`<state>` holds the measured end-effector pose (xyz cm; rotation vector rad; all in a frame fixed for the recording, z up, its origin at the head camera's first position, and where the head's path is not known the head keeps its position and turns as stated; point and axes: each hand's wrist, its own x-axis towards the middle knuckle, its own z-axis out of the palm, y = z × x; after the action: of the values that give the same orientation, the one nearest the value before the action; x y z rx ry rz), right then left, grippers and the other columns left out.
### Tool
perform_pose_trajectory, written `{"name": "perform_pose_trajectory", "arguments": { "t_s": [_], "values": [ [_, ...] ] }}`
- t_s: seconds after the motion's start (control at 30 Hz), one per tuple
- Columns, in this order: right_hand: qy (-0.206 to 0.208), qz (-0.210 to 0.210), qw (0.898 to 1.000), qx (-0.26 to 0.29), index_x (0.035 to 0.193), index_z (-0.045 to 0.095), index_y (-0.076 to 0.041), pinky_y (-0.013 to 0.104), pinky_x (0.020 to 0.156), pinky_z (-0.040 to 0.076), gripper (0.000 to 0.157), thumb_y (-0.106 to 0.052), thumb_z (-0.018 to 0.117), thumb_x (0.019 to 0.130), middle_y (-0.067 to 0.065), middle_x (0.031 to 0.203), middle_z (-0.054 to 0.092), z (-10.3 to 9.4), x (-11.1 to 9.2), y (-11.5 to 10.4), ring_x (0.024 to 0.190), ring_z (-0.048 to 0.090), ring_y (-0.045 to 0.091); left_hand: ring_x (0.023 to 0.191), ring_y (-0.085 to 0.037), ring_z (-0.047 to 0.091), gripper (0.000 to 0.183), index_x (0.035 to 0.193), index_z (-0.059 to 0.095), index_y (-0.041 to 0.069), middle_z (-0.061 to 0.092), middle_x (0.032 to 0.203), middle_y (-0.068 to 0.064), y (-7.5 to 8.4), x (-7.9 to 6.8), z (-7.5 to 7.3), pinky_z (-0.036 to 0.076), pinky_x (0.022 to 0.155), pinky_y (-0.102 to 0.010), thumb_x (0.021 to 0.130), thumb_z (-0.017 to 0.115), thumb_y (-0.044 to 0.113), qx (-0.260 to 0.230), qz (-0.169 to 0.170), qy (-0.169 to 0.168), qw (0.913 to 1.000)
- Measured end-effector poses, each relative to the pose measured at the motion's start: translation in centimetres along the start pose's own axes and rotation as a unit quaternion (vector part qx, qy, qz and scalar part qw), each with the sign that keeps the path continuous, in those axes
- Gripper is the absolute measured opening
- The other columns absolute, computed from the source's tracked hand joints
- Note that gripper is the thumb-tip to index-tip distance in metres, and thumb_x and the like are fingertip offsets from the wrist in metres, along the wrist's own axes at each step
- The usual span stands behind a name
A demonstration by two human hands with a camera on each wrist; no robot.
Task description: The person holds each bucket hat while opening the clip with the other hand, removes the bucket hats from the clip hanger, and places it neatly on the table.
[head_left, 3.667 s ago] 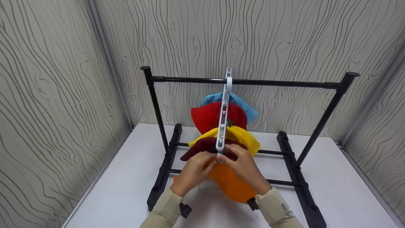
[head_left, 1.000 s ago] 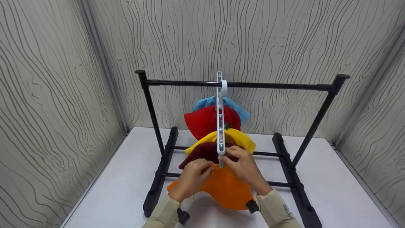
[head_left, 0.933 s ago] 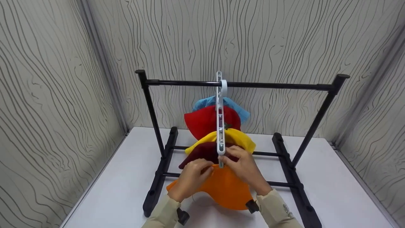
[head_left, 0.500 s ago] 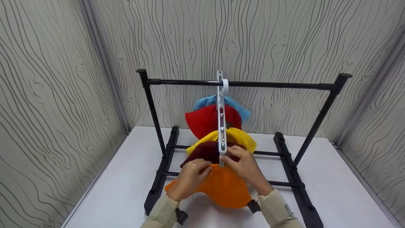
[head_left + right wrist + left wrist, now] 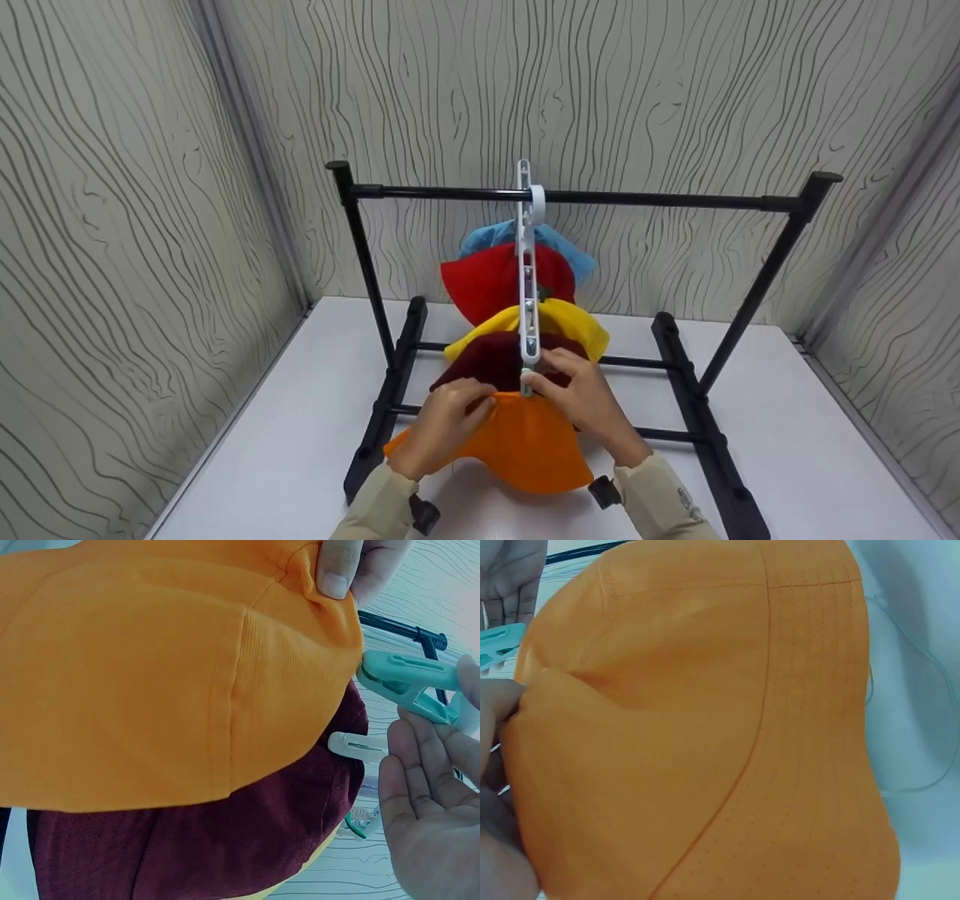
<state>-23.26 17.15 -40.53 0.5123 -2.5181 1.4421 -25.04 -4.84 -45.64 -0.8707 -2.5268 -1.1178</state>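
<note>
The orange hat [image 5: 525, 446] in the left grip [image 5: 444, 421] is matt, stitched cloth. The clip [image 5: 405, 673] in the right grip [image 5: 586, 396] looks like smooth plastic, while the rack bar [image 5: 660, 199] beyond both has a glossy finish.

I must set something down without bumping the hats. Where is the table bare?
The table is bare left of the left foot of the rack, toward the left wall, and right of the right foot, toward the right wall. The middle is crowded: left hand, right hand and orange hat are by the near end of the hanger, four more hats behind.
</note>
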Motion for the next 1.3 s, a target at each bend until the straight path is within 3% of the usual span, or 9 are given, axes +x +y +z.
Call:
{"name": "perform_pose_trajectory", "arguments": {
  "t_s": [0.23, 0.57, 0.93, 1.3],
  "values": [
    [-0.002, 0.036, 0.999, 0.010, 0.129, 0.063, -0.016, 0.030, 0.093, 0.053, 0.048, -0.035, 0.071, 0.085, -0.003, 0.107, 0.065, 0.0, 0.1, 0.0, 0.097, 0.059, 0.015, 0.088, -0.003, 0.059, 0.018, 0.107, 0.071, 0.021, 0.068, 0.098, 0.011, -0.2, -0.3, -0.5, 0.053, 0.085, -0.021, 0.096, 0.058, 0.027, -0.017, -0.014, -0.009, 0.9997],
    [0.005, 0.053, 0.998, 0.015, 0.127, 0.064, -0.019, 0.040, 0.100, 0.049, 0.049, -0.036, 0.074, 0.082, -0.004, 0.109, 0.066, -0.1, 0.1, 0.0, 0.103, 0.061, 0.016, 0.090, -0.006, 0.062, 0.017, 0.107, 0.071, 0.017, 0.069, 0.100, 0.008, -0.6, -0.6, -1.8, 0.054, 0.087, -0.023, 0.096, 0.059, 0.021, -0.011, -0.006, -0.017, 0.9998],
    [0.004, 0.040, 0.999, 0.033, 0.130, 0.061, -0.016, 0.045, 0.102, 0.047, 0.049, -0.031, 0.073, 0.085, 0.000, 0.111, 0.066, -0.1, 0.0, -0.1, 0.108, 0.060, 0.020, 0.090, -0.009, 0.067, 0.015, 0.102, 0.074, 0.010, 0.072, 0.098, 0.001, -1.8, -0.6, -4.3, 0.056, 0.082, -0.023, 0.094, 0.061, 0.013, -0.004, 0.029, -0.020, 0.9994],
    [0.007, 0.036, 0.999, 0.033, 0.130, 0.061, -0.017, 0.042, 0.103, 0.047, 0.048, -0.030, 0.072, 0.085, 0.000, 0.115, 0.065, -0.1, -0.2, 0.0, 0.109, 0.059, 0.018, 0.090, -0.009, 0.067, 0.014, 0.100, 0.075, 0.013, 0.073, 0.097, 0.003, -3.0, -0.8, -6.8, 0.056, 0.084, -0.026, 0.093, 0.062, 0.013, -0.029, 0.015, -0.031, 0.9990]
  ]
}}
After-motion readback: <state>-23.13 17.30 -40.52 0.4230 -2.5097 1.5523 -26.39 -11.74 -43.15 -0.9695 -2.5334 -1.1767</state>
